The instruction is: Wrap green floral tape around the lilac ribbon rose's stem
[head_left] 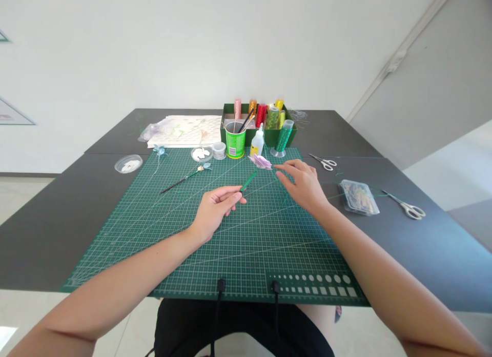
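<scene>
Between the thumb and fingers of my left hand [219, 205] is a narrow green strip [249, 181], slanting up to the right above the cutting mat. My right hand [302, 182] reaches forward with fingers stretched and the thumb apart from the index finger. Just left of its fingertips is a pale purple flower [261, 162], in front of a white glue bottle [258, 140]. A fine green thread seems to hang near the right hand, too thin to follow. Both hands are over the green gridded cutting mat [246, 244].
Behind stand a green can of brushes [236, 143], a box of thread spools [226, 122] and a green spool [284, 136]. Left are a dark stick with a small flower [180, 182] and dishes of white pieces [128, 164]. Scissors [411, 210] and a clear box [359, 197] lie right.
</scene>
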{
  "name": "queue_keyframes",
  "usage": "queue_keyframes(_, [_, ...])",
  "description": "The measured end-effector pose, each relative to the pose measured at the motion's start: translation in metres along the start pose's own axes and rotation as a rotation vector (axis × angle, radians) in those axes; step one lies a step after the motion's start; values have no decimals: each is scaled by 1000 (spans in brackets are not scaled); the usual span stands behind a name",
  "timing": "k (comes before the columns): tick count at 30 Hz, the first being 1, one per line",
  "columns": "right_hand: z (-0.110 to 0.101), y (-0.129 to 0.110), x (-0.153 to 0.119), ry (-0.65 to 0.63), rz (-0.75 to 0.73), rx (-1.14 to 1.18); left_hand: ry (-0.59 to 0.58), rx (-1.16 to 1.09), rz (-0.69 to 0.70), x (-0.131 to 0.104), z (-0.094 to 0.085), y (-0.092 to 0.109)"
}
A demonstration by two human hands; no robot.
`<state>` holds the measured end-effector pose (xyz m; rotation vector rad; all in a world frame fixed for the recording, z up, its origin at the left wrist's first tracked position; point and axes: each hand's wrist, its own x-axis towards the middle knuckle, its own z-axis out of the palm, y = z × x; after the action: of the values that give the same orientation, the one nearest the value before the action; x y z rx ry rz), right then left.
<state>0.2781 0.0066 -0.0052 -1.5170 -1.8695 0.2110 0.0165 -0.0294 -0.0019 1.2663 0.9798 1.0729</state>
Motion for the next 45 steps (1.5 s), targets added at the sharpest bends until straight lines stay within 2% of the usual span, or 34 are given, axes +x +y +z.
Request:
queue_keyframes(2, [7,-11,-7,-8,-138,11,-10,-3,-10,-1,1,-1])
queue_keyframes(4, [14,-25,-17,-113,-182,178,-17,0,-10,-1,1,-3])
queue_keyframes(8, [25,-49,-34,-364,-136,543,-10,42,36,-2,2,-4])
queue_keyframes(11, [28,-59,-42,-412,-81,650,3,94,97,-3,2,-3])
queue_keyframes(15, [28,-61,-44,-411,6,590,8,143,119,-3,2,-2])
queue_keyframes(22, [21,-63,-43,-297,13,439,16,149,105,-3,3,-3])
queue_keyframes(26, [24,-62,-45,-276,-59,396,3,140,93,-3,2,-3])
queue_keyframes(30, [26,-59,-46,-260,-221,381,-10,198,66,-2,0,-6])
queue_keyframes(34, [20,-60,-45,-243,-340,345,3,390,100,-2,-3,-7])
queue_keyframes(36, [14,-64,-44,-253,-352,379,-33,520,126,-3,-4,-5])
queue_keyframes(40, [-4,-71,-39,-277,-219,529,-159,820,200,-6,-3,0])
queue_keyframes(45, [-18,-68,-30,-227,-54,627,-263,1098,366,-13,1,0])
